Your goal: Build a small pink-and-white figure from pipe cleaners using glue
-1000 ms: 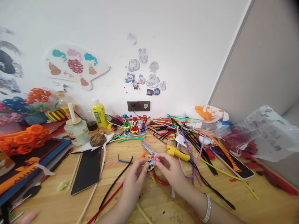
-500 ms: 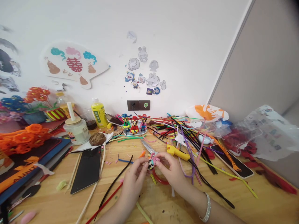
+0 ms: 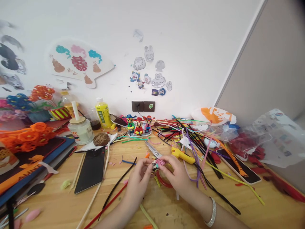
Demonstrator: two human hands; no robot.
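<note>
My left hand and my right hand meet over the wooden table, both pinching a small craft figure made of pink, black and white pipe cleaner. The fingertips of both hands are closed on it. A silver bracelet sits on my right wrist. A red ring lies on the table just under my right hand. Scissors and a yellow-handled tool lie just behind the hands.
A heap of coloured pipe cleaners spreads to the right. A dark phone lies left, a second one right. Three toy figures, a yellow bottle, a glass jar, orange flowers and plastic bags line the back.
The view has shifted slightly. Both hands stay on the small figure and have turned it a little between the fingertips.
</note>
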